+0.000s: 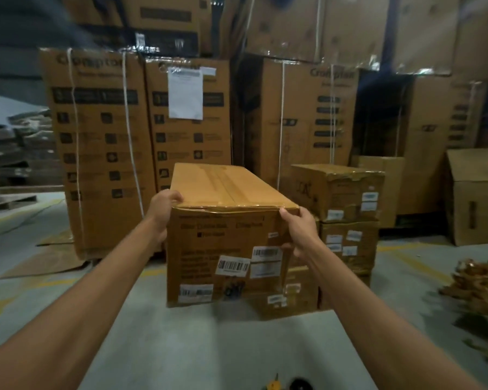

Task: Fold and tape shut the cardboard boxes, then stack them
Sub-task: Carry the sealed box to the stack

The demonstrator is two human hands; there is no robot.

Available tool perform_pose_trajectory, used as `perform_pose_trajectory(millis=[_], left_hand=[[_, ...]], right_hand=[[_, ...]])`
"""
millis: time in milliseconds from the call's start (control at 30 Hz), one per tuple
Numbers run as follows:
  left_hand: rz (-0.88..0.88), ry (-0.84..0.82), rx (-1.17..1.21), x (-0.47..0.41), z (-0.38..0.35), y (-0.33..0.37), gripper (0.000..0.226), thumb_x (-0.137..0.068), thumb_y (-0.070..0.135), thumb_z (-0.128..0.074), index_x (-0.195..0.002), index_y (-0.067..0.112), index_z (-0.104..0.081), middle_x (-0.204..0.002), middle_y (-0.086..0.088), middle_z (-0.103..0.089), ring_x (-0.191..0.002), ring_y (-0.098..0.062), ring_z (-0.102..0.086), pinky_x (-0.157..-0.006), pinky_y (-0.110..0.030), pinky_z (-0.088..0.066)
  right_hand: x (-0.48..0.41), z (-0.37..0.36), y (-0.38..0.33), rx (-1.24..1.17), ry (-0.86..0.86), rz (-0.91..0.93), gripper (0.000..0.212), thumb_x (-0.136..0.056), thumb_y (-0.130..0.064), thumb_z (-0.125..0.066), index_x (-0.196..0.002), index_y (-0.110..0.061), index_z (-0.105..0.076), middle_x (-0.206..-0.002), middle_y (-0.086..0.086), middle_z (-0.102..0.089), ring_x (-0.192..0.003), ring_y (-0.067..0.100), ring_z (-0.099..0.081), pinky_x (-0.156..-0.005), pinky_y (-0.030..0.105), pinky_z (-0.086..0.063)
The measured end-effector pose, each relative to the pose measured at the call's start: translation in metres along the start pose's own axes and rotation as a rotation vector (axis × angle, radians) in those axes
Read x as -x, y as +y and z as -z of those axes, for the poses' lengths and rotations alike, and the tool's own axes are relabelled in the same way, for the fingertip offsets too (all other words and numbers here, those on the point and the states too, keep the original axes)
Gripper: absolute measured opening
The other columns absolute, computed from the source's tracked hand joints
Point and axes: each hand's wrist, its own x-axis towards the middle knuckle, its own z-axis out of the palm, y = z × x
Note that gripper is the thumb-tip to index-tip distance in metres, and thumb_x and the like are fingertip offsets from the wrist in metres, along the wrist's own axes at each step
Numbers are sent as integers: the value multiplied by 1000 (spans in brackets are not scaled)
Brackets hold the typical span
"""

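A long brown cardboard box (226, 249), taped shut along its top and stuck with several barcode labels, is in the middle of the view. My left hand (161, 212) grips its near upper left corner, fingers curled over the top edge. My right hand (299, 229) holds the near upper right corner, thumb on the front face. Whether the box rests on the floor or is lifted, I cannot tell. Right behind it, two smaller taped boxes stand stacked: the upper box (338, 191) on the lower box (348, 246).
Tall strapped cartons (102, 147) form a wall behind. An open carton (473, 198) stands at the right, a heap of crumpled brown tape (476, 280) on the floor beside it. Flattened cardboard (45, 260) lies at the left. Small dark objects (290, 385) sit at the bottom edge.
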Motion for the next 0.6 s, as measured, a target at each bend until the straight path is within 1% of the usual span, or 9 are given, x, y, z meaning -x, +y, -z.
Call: perform_pose_trajectory(millis=[133,167,267,300,400,467,500,533,600], left_hand=[[-53,-122,27,-32,-38,21,43,-87,18,-44,-125,0,-52,-102,-15,-58,-90,-29,-59,-66,-34,-53],[-64,-154,37,-42,-48,23,42,-89,18,-42,-126,0,-51,-101,-15,-58,-89,-29,-59,-65,-34,-53],[-76,-187,73,-82,-76,17,46,-90,22,-42,-129,0,-49,-102,-15,-57,-88,-28,-58,-62,-33,-54],[-70,-201,81,-99,-84,10,48,-89,24,-43,-129,-1,-49,-102,-15,-57,-88,-27,-59,-61,-32,-54],[-61,-224,114,-152,-115,-7,50,-91,27,-43,-133,0,-46,-110,-16,-56,-95,-29,-59,-66,-37,-57],[-78,-206,130,-191,-137,-20,60,-96,23,-42,-154,15,-28,-129,-10,-49,-107,-28,-56,-82,-47,-58],[-84,-209,136,-210,-147,-26,65,-99,21,-41,-158,23,-16,-137,-4,-44,-111,-27,-55,-88,-47,-56],[-75,-219,148,-227,-157,-34,66,-100,21,-41,-159,28,-11,-139,-1,-44,-112,-26,-56,-88,-44,-55],[-44,-237,173,-260,-175,-52,61,-101,27,-42,-158,29,-20,-141,-5,-50,-114,-29,-60,-87,-43,-56]], right_hand=[[-37,20,-31,16,0,113,38,-95,-18,-65,-130,-19,-50,-113,6,-66,-97,20,-66,-70,36,-57],[-50,25,-37,33,7,136,40,-94,-17,-66,-130,-20,-50,-112,4,-65,-96,18,-66,-70,35,-57],[-93,36,-50,65,27,175,43,-91,-20,-71,-129,-23,-51,-113,4,-66,-101,24,-67,-83,46,-59],[-111,40,-52,74,32,182,44,-90,-20,-71,-129,-23,-51,-113,4,-66,-101,25,-68,-83,48,-60],[-165,49,-57,102,63,187,46,-89,-20,-73,-129,-23,-51,-112,4,-66,-96,24,-70,-78,47,-61],[-205,52,-57,117,92,153,48,-86,-23,-76,-127,-25,-52,-115,4,-66,-99,25,-70,-81,50,-60],[-225,53,-57,128,111,133,52,-82,-28,-79,-126,-26,-51,-117,5,-66,-103,27,-68,-85,52,-59],[-245,54,-55,145,134,116,64,-75,-37,-83,-129,-26,-50,-120,5,-65,-108,28,-66,-87,53,-58],[-286,58,-49,194,174,67,97,-57,-55,-85,-140,-27,-43,-130,5,-61,-118,30,-61,-92,56,-55]])
